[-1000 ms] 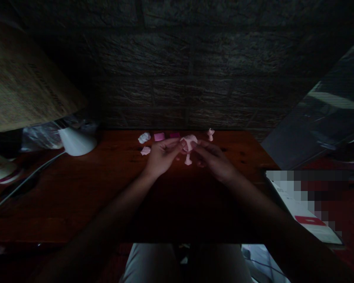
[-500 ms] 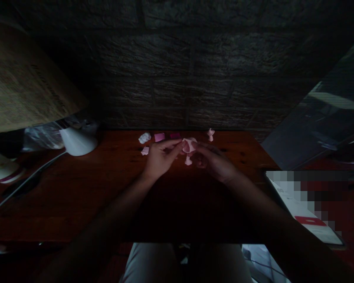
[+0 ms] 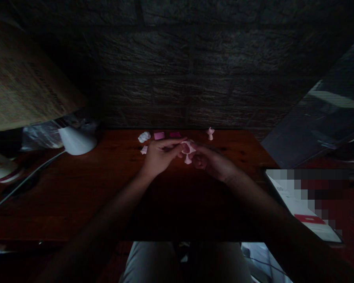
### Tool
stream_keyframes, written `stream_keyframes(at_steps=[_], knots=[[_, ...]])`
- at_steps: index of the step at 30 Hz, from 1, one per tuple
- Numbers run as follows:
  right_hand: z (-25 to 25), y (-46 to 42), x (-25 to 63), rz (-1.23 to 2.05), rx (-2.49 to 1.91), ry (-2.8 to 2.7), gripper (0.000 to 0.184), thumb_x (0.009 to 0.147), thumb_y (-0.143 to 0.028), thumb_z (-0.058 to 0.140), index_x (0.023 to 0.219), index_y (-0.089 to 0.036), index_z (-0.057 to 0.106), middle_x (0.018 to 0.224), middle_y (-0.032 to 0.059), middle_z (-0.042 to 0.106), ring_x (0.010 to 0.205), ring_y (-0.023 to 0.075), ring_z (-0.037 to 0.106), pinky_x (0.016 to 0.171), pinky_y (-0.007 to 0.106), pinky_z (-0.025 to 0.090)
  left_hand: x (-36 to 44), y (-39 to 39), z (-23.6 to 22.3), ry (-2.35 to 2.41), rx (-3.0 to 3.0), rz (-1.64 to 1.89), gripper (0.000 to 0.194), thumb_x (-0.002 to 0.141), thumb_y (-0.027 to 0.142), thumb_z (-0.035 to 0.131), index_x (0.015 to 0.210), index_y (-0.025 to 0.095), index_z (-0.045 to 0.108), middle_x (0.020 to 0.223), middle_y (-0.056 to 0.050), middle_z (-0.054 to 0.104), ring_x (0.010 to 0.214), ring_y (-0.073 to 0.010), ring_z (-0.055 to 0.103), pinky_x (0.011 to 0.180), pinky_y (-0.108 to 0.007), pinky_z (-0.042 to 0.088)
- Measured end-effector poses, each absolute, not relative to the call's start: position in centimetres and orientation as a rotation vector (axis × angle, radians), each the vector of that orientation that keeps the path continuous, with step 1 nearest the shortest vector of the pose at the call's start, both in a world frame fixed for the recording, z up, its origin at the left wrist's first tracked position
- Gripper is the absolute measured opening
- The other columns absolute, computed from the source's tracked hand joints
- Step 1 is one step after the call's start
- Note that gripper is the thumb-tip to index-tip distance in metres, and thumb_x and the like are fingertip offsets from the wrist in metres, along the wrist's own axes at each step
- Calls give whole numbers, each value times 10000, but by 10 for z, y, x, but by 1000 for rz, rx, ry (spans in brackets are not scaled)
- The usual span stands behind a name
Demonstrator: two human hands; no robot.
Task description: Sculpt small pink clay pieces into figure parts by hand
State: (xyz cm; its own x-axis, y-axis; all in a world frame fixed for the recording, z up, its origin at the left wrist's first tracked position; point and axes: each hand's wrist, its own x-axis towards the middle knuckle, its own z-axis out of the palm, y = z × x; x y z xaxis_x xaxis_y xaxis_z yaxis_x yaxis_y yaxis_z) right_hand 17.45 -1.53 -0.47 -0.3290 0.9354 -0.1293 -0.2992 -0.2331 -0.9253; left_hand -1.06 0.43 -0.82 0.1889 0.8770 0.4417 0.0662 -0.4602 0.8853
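Between my two hands is a pale pink clay-like piece [image 3: 188, 159], its cup-like top pinched by the fingers and a narrow stem with a flared foot hanging below. My left hand [image 3: 159, 157] grips its left side with thumb and index finger. My right hand [image 3: 214, 162] pinches the right side of the top, the other fingers curled in. Fingers cover much of the top. A similar pink goblet-shaped piece [image 3: 210, 133] stands upright at the back, right of my hands. A small pink lump [image 3: 144, 149] lies left of my left hand, partly hidden by it.
Along the back lie a white crumpled lump [image 3: 144, 136], a pink square [image 3: 159, 135] and a darker magenta piece [image 3: 175, 134]. A white lamp base [image 3: 76, 141] with a cord and a paper cup [image 3: 0, 167] stand on the left of the wooden table [image 3: 76, 196]. A brick wall rises behind.
My left fingers and thumb have shifted on the pink piece's top, covering more of it. Both hands stay in nearly the same place. The view has tilted very slightly.
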Motion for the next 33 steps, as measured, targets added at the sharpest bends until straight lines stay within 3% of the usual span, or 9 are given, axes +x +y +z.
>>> stream_keyframes(at_steps=[7,13,23,28,33], knots=[[-4,-15,176,1757,-920,-1030,335,716,-480,854,783,-193,694,711,-10,654,550,77,473,503,206,367,-13,3,-3,849,1793,1320,310,839,357,780,1098,188,803,854,-68,818,665,-176,745,623,-274,603],[-7,-14,176,1630,-958,-1097,358,679,-496,869,794,-201,701,699,-3,653,568,96,504,507,216,375,-22,5,2,804,1974,1267,224,892,327,718,1055,211,817,875,-69,820,697,-181,754,657,-279,598],[-1,-17,176,1755,-791,-1111,288,748,-425,798,813,-187,651,612,-77,406,507,64,301,466,206,218,-30,16,1,719,1806,1114,303,832,424,791,1043,208,819,1018,-100,820,716,-185,754,582,-261,589],[-2,-16,177,1787,-771,-1134,290,757,-406,777,720,-192,584,603,-76,363,514,71,267,477,213,217,-28,14,-1,743,1908,1137,304,859,444,765,1008,184,818,895,-87,824,675,-170,746,575,-249,581],[-3,-15,177,1770,-799,-1138,293,779,-419,768,746,-195,583,607,-76,375,512,74,276,483,223,215,-21,7,-4,825,2158,1356,172,937,306,680,951,178,794,823,-48,813,655,-137,738,639,-227,576]])
